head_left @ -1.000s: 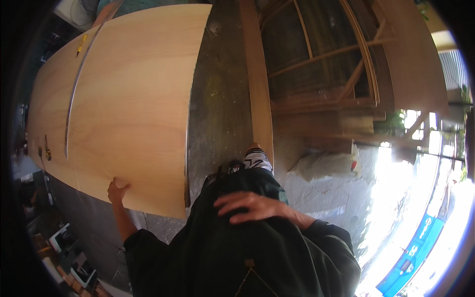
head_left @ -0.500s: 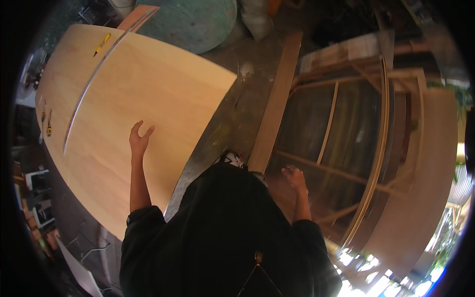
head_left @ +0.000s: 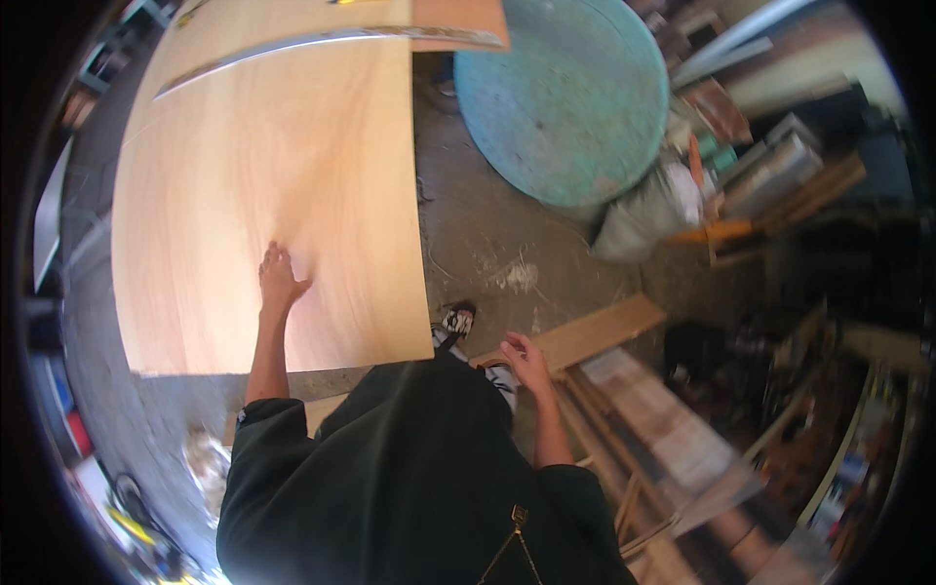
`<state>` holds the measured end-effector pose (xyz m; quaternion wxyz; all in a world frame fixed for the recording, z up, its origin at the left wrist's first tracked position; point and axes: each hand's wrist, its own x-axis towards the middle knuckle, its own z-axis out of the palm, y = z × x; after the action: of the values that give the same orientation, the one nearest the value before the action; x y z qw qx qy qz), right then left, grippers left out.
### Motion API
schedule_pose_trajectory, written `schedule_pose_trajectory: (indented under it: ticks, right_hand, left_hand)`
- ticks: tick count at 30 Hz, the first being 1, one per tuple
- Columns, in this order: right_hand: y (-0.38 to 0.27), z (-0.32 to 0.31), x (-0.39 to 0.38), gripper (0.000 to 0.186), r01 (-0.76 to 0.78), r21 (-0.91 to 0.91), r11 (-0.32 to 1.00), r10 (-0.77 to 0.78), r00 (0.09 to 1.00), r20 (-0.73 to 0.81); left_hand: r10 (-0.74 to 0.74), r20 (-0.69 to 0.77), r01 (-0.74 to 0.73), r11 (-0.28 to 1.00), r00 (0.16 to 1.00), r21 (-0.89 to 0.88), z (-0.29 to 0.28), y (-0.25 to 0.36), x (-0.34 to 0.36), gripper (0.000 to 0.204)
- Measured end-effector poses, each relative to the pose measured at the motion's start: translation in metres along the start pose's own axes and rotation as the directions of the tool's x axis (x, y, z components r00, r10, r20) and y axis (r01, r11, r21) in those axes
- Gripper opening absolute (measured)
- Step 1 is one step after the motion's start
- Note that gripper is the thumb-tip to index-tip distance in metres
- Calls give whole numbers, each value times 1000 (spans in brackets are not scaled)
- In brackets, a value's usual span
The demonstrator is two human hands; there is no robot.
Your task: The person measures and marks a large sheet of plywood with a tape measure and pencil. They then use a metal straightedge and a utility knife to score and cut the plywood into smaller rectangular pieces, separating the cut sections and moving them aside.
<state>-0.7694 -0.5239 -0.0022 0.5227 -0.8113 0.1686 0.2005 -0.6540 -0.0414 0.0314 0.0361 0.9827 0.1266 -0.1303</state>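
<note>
The big plywood sheet (head_left: 263, 185) lies flat in front of the person. The left hand (head_left: 279, 280) rests open on it. The right hand (head_left: 525, 358) hangs free and holds nothing. With one hand only, the sheet could slide and hit the shoe (head_left: 454, 322).

Concrete floor (head_left: 487, 244) w/ planks (head_left: 595, 331)

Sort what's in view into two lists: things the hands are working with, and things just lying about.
In hand:
- plywood sheet, with the left hand pressed flat on it
- right hand, open and holding nothing, above the floor

Lying about:
- round green tabletop
- loose plank on the floor
- stacked boards
- grey sack
</note>
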Motion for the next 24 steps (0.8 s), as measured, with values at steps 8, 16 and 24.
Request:
schedule_pose_trajectory:
  ticks: [8, 16, 24]
  right_hand:
    - [-101, -112, 205, 36, 282, -192, 940, -227, 937, 264]
    - [-266, -102, 392, 39, 677, -211, 705, -592, 726, 349]
    - [-395, -13, 512, 63, 854, -492, 168, -754, 433, 495]
  left_hand:
    - [-475, -105, 360, 777, 874, -516, 23, 90, -92, 67]
    - [-899, -46, 647, 349, 436, -678, 34, 221, -164, 52]
    - [-948, -103, 469, 240, 300, -850, -12, 261, -35, 44]
